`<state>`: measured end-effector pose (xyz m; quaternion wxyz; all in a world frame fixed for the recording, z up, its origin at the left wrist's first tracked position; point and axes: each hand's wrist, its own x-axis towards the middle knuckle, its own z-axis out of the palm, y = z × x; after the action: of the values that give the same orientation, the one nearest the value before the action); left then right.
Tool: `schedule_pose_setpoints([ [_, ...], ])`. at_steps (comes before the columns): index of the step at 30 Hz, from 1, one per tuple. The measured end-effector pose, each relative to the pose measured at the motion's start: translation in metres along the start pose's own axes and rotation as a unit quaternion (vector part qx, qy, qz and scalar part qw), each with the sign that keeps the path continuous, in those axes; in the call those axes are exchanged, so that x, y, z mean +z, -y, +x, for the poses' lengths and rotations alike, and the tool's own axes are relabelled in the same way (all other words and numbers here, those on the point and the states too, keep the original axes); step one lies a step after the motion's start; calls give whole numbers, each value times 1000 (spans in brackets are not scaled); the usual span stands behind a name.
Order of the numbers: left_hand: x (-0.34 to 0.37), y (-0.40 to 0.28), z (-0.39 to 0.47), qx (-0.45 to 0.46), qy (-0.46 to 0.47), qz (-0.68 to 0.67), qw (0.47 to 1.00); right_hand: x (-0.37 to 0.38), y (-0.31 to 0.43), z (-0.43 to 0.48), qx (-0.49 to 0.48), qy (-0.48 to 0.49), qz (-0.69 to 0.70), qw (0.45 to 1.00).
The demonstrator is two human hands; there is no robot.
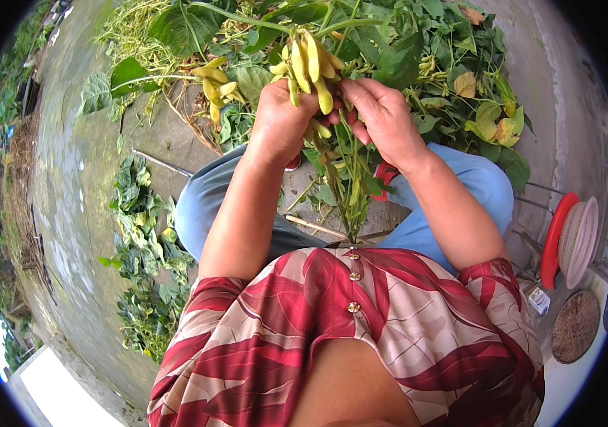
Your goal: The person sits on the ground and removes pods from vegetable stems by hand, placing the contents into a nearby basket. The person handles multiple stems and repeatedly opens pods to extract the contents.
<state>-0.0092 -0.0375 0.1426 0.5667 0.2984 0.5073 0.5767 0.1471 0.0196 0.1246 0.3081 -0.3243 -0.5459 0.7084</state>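
Observation:
My left hand (284,120) is closed around the stem of a soybean plant, just below a thick cluster of yellow-green soybean pods (309,58). Close beside it, my right hand (386,120) has its thumb and fingers curled at the same plant; the exact spot they pinch is partly hidden. Leafy stems of the soybean plant (344,184) hang down between my knees. Another bunch of pods (216,85) sticks out to the left on a side stalk.
A large heap of cut soybean plants (453,69) lies ahead on the concrete ground (80,176). Wilted leafy stalks (146,267) lie at my left. To the right are a red round stool seat (557,240), a pink plastic basket (578,243) and a round woven tray (576,326).

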Motion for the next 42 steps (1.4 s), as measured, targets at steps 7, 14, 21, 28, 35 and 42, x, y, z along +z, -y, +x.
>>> schedule_pose_setpoints([
  [7,3,6,0,-8,-4,-5,1000,0,-2,0,50,-19,36,998],
  [14,6,17,3,-17,-24,16,999,-2,0,-2,152,-31,114,981],
  [21,4,10,-4,-49,-77,83,992,-11,-10,1,192,9,246,950],
  [28,-10,15,12,11,-101,-16,995,-17,-11,-3,222,69,257,938],
  [35,-37,36,39,15,-121,-59,991,-88,38,-28,87,8,329,940],
  [42,-71,59,63,-32,-119,-79,989,-247,85,-169,-109,-445,231,858],
])
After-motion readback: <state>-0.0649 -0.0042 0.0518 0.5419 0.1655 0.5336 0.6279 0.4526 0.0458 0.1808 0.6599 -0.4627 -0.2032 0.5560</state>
